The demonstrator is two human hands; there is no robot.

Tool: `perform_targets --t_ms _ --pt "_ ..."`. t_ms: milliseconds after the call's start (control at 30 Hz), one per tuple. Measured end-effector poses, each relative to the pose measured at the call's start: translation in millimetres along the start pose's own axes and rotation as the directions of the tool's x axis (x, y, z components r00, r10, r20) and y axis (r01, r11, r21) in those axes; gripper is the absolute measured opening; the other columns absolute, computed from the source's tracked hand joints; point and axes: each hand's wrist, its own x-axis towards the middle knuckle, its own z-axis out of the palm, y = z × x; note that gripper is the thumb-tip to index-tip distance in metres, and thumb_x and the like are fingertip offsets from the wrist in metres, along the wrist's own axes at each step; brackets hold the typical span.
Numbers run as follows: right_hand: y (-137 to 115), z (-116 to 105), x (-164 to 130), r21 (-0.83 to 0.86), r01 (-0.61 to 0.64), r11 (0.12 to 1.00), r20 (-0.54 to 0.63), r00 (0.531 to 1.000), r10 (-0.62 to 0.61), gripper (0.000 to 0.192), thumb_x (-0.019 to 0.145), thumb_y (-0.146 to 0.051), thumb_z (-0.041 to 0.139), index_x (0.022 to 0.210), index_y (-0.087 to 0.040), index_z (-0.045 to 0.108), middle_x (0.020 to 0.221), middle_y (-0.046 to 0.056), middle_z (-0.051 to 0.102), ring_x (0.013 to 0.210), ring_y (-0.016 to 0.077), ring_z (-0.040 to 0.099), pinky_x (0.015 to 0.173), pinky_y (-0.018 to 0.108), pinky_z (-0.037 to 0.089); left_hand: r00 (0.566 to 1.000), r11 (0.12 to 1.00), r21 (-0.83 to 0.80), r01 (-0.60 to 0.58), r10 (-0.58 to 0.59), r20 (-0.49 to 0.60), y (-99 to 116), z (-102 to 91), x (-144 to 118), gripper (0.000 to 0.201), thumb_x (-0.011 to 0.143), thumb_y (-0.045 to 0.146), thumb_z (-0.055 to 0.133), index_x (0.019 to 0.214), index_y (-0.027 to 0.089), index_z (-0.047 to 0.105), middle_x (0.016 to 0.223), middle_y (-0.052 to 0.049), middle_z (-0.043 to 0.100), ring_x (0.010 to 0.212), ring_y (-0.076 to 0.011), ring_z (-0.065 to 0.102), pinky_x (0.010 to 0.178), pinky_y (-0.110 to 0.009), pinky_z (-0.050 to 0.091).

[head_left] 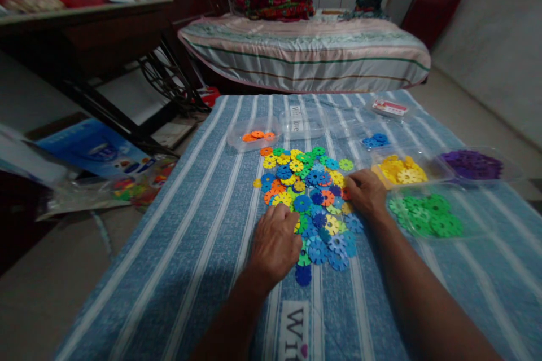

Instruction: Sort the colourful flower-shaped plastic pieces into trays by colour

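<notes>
A loose pile of notched plastic discs (315, 203) in blue, green, yellow and orange lies on a striped cloth. At the pile's lower left edge rests my left hand (277, 242), its fingers curled down beside yellow and green discs; its fingertips are partly hidden. My right hand (367, 196) reaches the right edge of the pile with fingers bent together, near an orange disc (346, 194). Whatever either hand grips is too hidden to name. Close to my right hand stands a clear tub of yellow discs (406, 172). Green discs (427, 214) fill another clear tub nearer me.
Further right, a tub holds purple discs (472, 164). Blue discs (375, 140) and orange discs (257, 136) lie in clear tubs behind the pile. A red-and-white package (389, 108) sits at the far right. Beyond the table is a bed (305, 51); a sewing-machine table (84, 22) stands left.
</notes>
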Motion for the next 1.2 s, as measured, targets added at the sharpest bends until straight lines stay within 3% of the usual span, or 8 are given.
perform_targets --t_ms 300,433,633,800,967,1133,1200 --pt "1 1 0 0.01 0.001 1.0 -0.003 1.0 -0.001 0.027 0.082 -0.031 0.047 0.068 -0.02 0.068 0.074 0.005 0.062 0.076 0.0188 0.052 0.072 0.031 0.038 0.997 1.0 0.009 0.021 -0.022 0.067 5 -0.7 4 0.019 0.077 0.021 0.072 0.095 0.021 0.065 0.099 -0.007 0.062 0.095 -0.0256 0.057 0.081 -0.038 0.047" --pt "2 1 0 0.011 -0.003 1.0 -0.003 1.0 0.003 0.027 0.082 -0.031 0.047 0.069 -0.02 0.068 0.075 0.005 0.061 0.076 0.0186 0.052 0.072 0.03 0.038 0.996 1.0 0.007 -0.014 0.014 0.083 -1 -1.9 5 0.009 0.08 0.022 0.068 0.088 0.02 0.065 0.096 -0.007 0.063 0.093 -0.024 0.058 0.08 -0.036 0.047" --pt "1 1 1 0.018 -0.011 1.0 0.001 1.0 0.011 0.027 0.083 -0.031 0.048 0.069 -0.019 0.069 0.076 0.005 0.061 0.077 0.0187 0.052 0.072 0.031 0.038 0.997 0.988 -0.137 -0.076 0.079 0.017 -14 0.9 7 0.014 0.091 0.023 0.052 0.088 0.019 0.066 0.091 -0.006 0.065 0.089 -0.0205 0.061 0.081 -0.033 0.046" --pt "0 2 1 0.02 -0.022 1.0 -0.007 1.0 0.022 0.025 0.082 -0.03 0.049 0.07 -0.02 0.069 0.078 0.005 0.063 0.08 0.0187 0.053 0.074 0.03 0.039 0.998 0.976 -0.212 -0.047 0.052 0.019 -17 -1.7 8 0.008 0.086 0.021 0.058 0.08 0.019 0.063 0.083 -0.003 0.065 0.082 -0.0181 0.061 0.072 -0.029 0.044" --pt "-1 2 2 0.02 -0.03 0.999 -0.014 0.999 0.03 0.026 0.083 -0.03 0.049 0.071 -0.019 0.069 0.078 0.005 0.062 0.079 0.0182 0.054 0.073 0.029 0.038 0.998 0.951 -0.305 -0.055 0.055 -0.008 -19 -2.7 10 0.012 0.087 0.024 0.057 0.079 0.019 0.063 0.082 -0.004 0.064 0.082 -0.0178 0.061 0.073 -0.028 0.046" --pt "-1 3 3 0.014 -0.027 1.0 -0.009 1.0 0.027 0.027 0.084 -0.03 0.048 0.071 -0.019 0.069 0.077 0.005 0.062 0.08 0.0185 0.054 0.072 0.029 0.038 0.989 0.942 -0.332 -0.047 -0.003 -0.146 -9 -11.5 17 0.021 0.089 0.023 0.051 0.071 0.019 0.062 0.08 -0.004 0.064 0.08 -0.0172 0.06 0.075 -0.029 0.046" --pt "-1 4 3 0.005 -0.026 1.0 -0.008 1.0 0.026 0.027 0.084 -0.03 0.048 0.071 -0.02 0.069 0.077 0.005 0.062 0.08 0.0187 0.054 0.072 0.029 0.038 0.989 0.932 -0.361 -0.04 -0.016 -0.15 3 -18.4 25 0.02 0.087 0.024 0.054 0.07 0.018 0.063 0.076 -0.002 0.064 0.075 -0.0157 0.06 0.071 -0.028 0.045"
